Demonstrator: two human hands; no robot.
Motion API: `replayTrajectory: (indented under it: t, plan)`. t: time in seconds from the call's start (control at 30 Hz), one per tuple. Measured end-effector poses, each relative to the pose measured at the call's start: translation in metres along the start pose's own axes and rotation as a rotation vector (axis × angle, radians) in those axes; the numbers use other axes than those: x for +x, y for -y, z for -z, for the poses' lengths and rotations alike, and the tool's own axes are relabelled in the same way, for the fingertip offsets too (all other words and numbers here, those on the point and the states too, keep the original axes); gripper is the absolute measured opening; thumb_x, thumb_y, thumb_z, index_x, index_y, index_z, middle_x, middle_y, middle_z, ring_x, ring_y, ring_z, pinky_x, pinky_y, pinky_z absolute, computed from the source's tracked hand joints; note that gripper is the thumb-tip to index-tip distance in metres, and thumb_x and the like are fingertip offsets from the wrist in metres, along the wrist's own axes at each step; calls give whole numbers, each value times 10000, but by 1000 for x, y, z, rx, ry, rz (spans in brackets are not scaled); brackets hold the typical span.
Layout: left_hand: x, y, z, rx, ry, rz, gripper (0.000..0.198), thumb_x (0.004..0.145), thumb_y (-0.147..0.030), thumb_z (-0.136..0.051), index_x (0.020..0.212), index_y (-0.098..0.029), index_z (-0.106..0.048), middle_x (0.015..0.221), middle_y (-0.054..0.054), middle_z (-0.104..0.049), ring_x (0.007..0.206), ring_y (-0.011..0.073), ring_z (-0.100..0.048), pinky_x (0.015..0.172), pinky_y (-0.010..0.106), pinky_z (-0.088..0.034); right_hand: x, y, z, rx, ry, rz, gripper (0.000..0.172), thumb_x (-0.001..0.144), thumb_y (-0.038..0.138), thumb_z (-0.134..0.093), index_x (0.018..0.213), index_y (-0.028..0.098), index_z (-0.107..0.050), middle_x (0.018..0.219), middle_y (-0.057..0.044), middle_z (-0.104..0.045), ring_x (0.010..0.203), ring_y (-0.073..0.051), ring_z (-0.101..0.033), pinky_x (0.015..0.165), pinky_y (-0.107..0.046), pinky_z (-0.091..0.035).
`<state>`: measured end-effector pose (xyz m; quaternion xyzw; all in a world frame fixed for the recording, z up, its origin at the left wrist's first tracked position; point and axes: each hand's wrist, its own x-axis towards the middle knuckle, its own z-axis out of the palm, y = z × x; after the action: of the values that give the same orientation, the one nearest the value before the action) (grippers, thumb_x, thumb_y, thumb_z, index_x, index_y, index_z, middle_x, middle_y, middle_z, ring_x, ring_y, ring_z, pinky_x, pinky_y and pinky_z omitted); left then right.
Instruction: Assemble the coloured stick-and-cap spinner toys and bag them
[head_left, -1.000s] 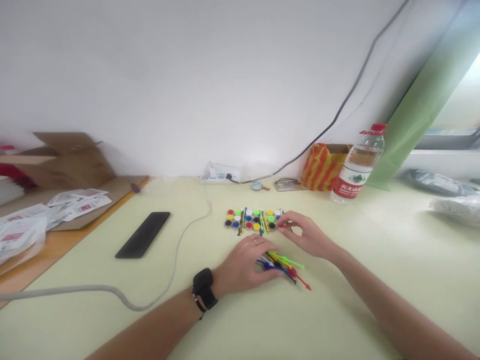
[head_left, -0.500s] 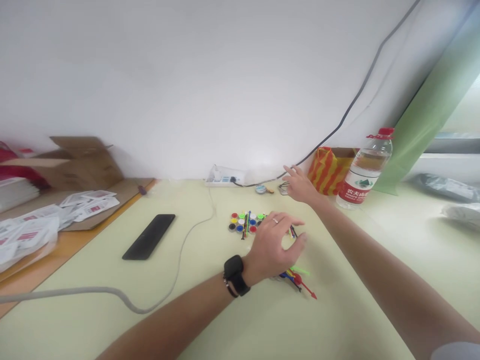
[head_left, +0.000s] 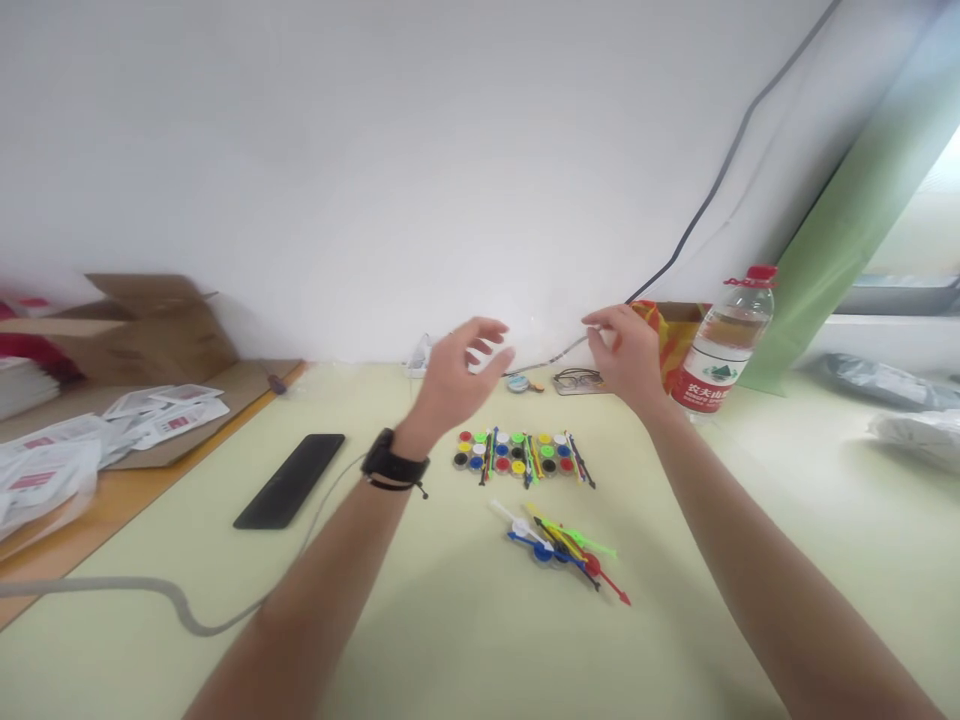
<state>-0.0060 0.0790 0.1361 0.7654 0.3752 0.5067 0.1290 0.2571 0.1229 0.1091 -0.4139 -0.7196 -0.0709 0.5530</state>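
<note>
My left hand [head_left: 463, 380] is raised over the back of the table, fingers curled and apart from the thumb, with nothing visible in it. Opposite it, my right hand [head_left: 628, 352] is also open, its thumb and forefinger bent with a gap between them. Below the hands lie rows of small coloured discs [head_left: 518, 452] with bundles of thin arrow pointers [head_left: 532, 462] between them. Closer to me is a loose pile of arrow spinners [head_left: 559, 548] in white, blue, yellow, green, black and red. Neither hand touches these pieces.
A black phone [head_left: 289, 481] and a grey cable [head_left: 180, 605] lie at left. Cardboard [head_left: 161, 325] and white packets [head_left: 165, 412] are farther left. Glasses [head_left: 577, 381] lie by the wall; a water bottle [head_left: 726, 345] and a red-yellow bag [head_left: 677, 345] stand at right.
My left hand has moved up and left, away from above the discs and spinners, uncovering them. My right hand has shifted slightly right, its fingers now bent toward the left hand.
</note>
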Motion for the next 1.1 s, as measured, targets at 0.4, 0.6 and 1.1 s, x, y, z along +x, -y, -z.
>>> replayTrajectory:
  t: [0.4, 0.6, 1.1]
  plan:
    - [-6, 3, 27, -28, 631, 58, 432, 862, -551, -692, 1119, -205, -725, 955, 60, -760, 838, 207, -703, 715, 296, -541, -12, 73, 14, 676, 689, -207, 278, 892, 361, -698, 1114, 235, -587, 973, -47, -674, 899, -204, -660, 797, -363, -560]
    - [-3, 31, 27, -164, 545, 222, 410, 869, -556, -676, 925, -158, -751, 864, 95, -768, 738, 195, -701, 700, 327, -566, -25, 49, -6, 477, 811, -331, 711, 784, 334, -807, 1406, 288, -466, 1090, -63, -705, 897, -213, -696, 792, -365, -582]
    - [-5, 69, 42, -161, 721, 370, 385, 855, -553, -697, 909, -179, -770, 897, 111, -786, 814, 221, -728, 752, 324, -555, -28, 7, 9, 746, 1007, -485, 649, 774, 264, -793, 1384, 253, -571, 853, 10, -683, 859, -173, -672, 850, -363, -569]
